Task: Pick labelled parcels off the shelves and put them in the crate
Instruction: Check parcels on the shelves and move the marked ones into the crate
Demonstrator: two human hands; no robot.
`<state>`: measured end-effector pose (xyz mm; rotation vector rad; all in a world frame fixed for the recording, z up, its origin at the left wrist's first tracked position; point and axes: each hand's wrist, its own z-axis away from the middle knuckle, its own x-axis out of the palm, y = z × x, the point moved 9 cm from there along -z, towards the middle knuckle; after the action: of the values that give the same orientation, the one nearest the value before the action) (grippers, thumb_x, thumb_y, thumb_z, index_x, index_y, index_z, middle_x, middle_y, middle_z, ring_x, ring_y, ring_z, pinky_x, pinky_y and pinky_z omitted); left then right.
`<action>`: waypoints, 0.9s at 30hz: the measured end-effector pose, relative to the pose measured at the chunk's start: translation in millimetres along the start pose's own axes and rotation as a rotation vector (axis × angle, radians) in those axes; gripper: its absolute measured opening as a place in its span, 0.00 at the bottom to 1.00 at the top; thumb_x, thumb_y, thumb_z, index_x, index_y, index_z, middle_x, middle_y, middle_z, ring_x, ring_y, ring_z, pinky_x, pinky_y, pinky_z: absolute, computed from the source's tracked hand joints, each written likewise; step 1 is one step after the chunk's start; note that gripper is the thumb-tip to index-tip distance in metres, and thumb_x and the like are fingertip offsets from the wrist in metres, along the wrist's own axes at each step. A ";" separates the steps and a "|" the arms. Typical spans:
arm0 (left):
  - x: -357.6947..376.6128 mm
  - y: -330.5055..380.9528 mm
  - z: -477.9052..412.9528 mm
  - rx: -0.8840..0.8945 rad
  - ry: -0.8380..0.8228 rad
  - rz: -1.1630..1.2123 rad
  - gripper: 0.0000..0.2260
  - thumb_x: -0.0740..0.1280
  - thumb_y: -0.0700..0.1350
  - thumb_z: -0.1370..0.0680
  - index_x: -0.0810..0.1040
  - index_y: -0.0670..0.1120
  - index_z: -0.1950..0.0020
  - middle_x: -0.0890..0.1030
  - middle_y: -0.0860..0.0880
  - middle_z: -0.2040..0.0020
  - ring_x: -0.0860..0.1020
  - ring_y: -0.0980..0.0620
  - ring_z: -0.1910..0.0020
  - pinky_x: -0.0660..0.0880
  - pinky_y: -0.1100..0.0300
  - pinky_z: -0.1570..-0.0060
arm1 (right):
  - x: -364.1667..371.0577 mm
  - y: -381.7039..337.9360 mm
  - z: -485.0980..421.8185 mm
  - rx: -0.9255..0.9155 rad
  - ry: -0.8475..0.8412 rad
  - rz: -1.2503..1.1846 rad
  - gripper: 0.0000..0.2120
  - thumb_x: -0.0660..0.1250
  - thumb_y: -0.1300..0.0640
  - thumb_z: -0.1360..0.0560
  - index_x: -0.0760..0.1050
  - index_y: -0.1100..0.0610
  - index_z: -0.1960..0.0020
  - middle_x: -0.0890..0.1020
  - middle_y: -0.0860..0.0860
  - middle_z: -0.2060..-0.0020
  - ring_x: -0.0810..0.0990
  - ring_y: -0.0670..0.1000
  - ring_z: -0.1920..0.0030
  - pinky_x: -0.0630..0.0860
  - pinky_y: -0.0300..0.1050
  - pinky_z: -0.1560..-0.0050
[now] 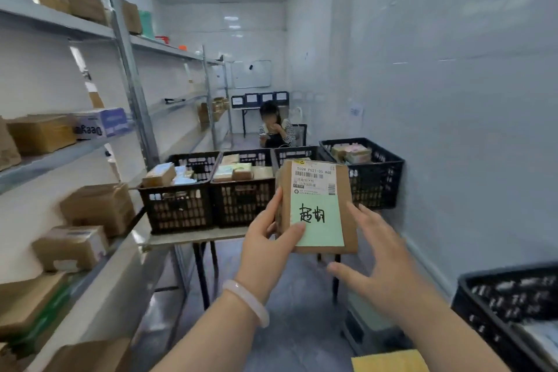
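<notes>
Holding a labelled parcel (317, 205) upright at centre, the left hand (265, 241) grips its lower left edge, thumb on the green label. The right hand (377, 254) hovers spread and empty just right of it. Four black crates (178, 205) on the far table (193, 238) already hold parcels; more boxes wait on the left shelves (75, 148). Judged partway: this parcel is picked, not yet crated.

left hand (265, 246) gripping labelled parcel (317, 205), right hand (383, 263) spread beside it, black crates (241, 199) behind
</notes>
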<state>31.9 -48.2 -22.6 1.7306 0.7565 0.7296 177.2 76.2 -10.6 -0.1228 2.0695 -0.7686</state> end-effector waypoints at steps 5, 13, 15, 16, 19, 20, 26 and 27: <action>110.5 -37.8 -40.7 -0.095 -0.281 0.093 0.29 0.70 0.37 0.24 0.69 0.60 0.28 0.84 0.52 0.43 0.82 0.54 0.44 0.80 0.61 0.51 | -55.9 85.5 22.4 0.274 0.116 0.157 0.46 0.68 0.32 0.32 0.40 0.30 0.27 0.48 0.37 0.23 0.46 0.39 0.25 0.48 0.40 0.29; 252.9 -79.7 -57.2 -0.224 -0.713 0.147 0.26 0.70 0.38 0.23 0.70 0.64 0.33 0.84 0.56 0.45 0.83 0.55 0.46 0.81 0.58 0.47 | -117.2 133.8 83.0 0.696 0.292 0.430 0.46 0.65 0.30 0.31 0.39 0.34 0.24 0.44 0.37 0.23 0.44 0.42 0.23 0.48 0.47 0.24; 288.2 -82.5 -48.6 -0.209 -0.852 0.138 0.25 0.69 0.37 0.23 0.71 0.65 0.36 0.84 0.58 0.46 0.82 0.59 0.47 0.80 0.65 0.52 | -127.2 139.2 104.6 0.808 0.339 0.474 0.45 0.64 0.29 0.30 0.37 0.33 0.26 0.43 0.36 0.24 0.44 0.42 0.23 0.49 0.46 0.23; 305.4 -84.1 -40.1 -0.194 -0.930 0.125 0.25 0.69 0.37 0.23 0.71 0.66 0.38 0.83 0.60 0.46 0.82 0.60 0.47 0.79 0.66 0.53 | -131.1 141.7 116.1 0.862 0.352 0.494 0.45 0.64 0.29 0.31 0.36 0.33 0.26 0.42 0.35 0.24 0.44 0.42 0.23 0.49 0.46 0.23; 351.9 -94.1 -11.8 -0.222 -1.089 0.113 0.25 0.70 0.40 0.23 0.71 0.71 0.42 0.83 0.63 0.47 0.81 0.61 0.46 0.80 0.60 0.46 | -144.0 149.3 151.1 1.006 0.369 0.536 0.47 0.63 0.28 0.31 0.35 0.34 0.25 0.41 0.37 0.23 0.44 0.43 0.23 0.49 0.46 0.24; 366.0 -98.5 -3.7 -0.243 -1.119 0.108 0.24 0.70 0.41 0.23 0.71 0.71 0.42 0.83 0.63 0.48 0.82 0.61 0.46 0.80 0.58 0.44 | -149.4 152.0 162.6 1.045 0.378 0.541 0.47 0.63 0.28 0.31 0.35 0.34 0.25 0.41 0.37 0.23 0.44 0.43 0.23 0.49 0.46 0.24; 444.9 -127.4 40.9 -0.327 -1.283 0.025 0.26 0.70 0.44 0.22 0.68 0.64 0.28 0.82 0.62 0.47 0.81 0.60 0.47 0.80 0.65 0.50 | -184.9 178.0 212.2 1.172 0.420 0.575 0.45 0.64 0.30 0.29 0.35 0.34 0.25 0.43 0.37 0.23 0.44 0.43 0.23 0.50 0.45 0.24; 456.9 -135.0 45.7 -0.338 -1.294 -0.001 0.28 0.70 0.44 0.22 0.67 0.63 0.27 0.82 0.62 0.46 0.80 0.60 0.47 0.79 0.68 0.54 | -189.1 186.5 217.1 1.179 0.416 0.573 0.45 0.64 0.30 0.29 0.35 0.33 0.26 0.43 0.37 0.23 0.44 0.43 0.23 0.50 0.46 0.24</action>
<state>329.0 315.5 -114.9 1.4786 -0.2579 -0.3220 495.4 191.0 -67.4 1.2946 1.5343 -1.5589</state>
